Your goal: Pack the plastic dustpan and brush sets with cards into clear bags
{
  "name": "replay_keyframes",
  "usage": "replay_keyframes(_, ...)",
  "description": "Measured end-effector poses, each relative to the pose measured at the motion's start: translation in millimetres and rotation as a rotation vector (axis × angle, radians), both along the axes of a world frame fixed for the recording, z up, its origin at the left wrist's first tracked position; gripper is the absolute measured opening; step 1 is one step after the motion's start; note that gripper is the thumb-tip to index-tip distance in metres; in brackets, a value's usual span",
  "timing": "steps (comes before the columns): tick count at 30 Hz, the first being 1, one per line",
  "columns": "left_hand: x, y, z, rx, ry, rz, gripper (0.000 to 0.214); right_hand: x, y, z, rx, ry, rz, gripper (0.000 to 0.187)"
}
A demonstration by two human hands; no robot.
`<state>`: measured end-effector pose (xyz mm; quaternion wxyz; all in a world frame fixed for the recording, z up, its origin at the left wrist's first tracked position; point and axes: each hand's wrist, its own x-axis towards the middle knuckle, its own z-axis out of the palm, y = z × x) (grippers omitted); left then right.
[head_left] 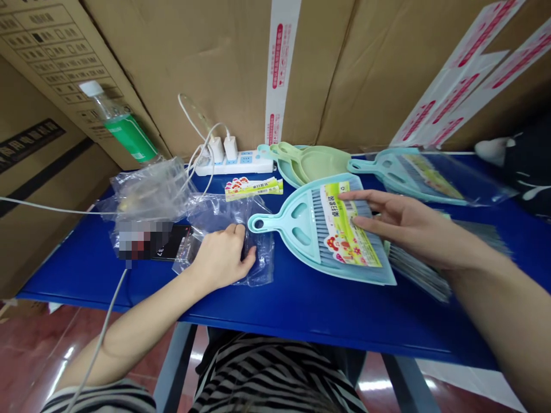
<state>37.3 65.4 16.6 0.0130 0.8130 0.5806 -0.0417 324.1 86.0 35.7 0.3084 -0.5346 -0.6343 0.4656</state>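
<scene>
A light blue dustpan [301, 226] lies on the blue table [301, 304], with a grey brush and a yellow-green paper label [350, 235] in it. My right hand [400, 221] lies flat on the label with its fingers stretched out. My left hand [221, 258] is curled on a stack of clear plastic bags [262, 261] to the left of the dustpan's handle, fingers bent and pressing on the plastic.
Pale green dustpans [316, 160] and a bagged blue dustpan [413, 175] lie at the back. More labels [252, 187], a white power strip [235, 162] with chargers, a green-labelled bottle [124, 129] and a black device [174, 241] sit left. Cardboard boxes [193, 57] wall the rear.
</scene>
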Motion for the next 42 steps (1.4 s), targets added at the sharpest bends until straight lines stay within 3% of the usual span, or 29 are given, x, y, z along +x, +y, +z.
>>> replay_keyframes(5, 6, 2, 5.2, -0.053, 0.057, 0.067, 0.017, 5, 1, -3.3, 0.010, -0.074, 0.020, 0.070)
replay_keyframes(10, -2, 6, 9.8, -0.051, 0.037, 0.087, 0.016, 8, 2, -4.9, 0.027, -0.072, 0.040, 0.064)
replay_keyframes(14, -8, 6, 13.0, -0.046, -0.072, 0.092, 0.012, 1, 3, -9.0, -0.007, -0.020, 0.064, 0.065)
replay_keyframes(19, -12, 5, 12.1, -0.103, -0.316, 0.056, 0.010, -14, -2, -20.0, -0.106, 0.121, 0.069, 0.070)
replay_keyframes(29, -16, 5, 10.2, -0.179, -0.676, -0.094, 0.014, -30, -12, -35.2, -0.084, 0.268, 0.066, 0.063)
replay_keyframes(42, -10, -3, 11.7, -0.362, -0.843, -0.262, 0.019, -52, -21, -51.1, -0.079, 0.355, 0.084, 0.062)
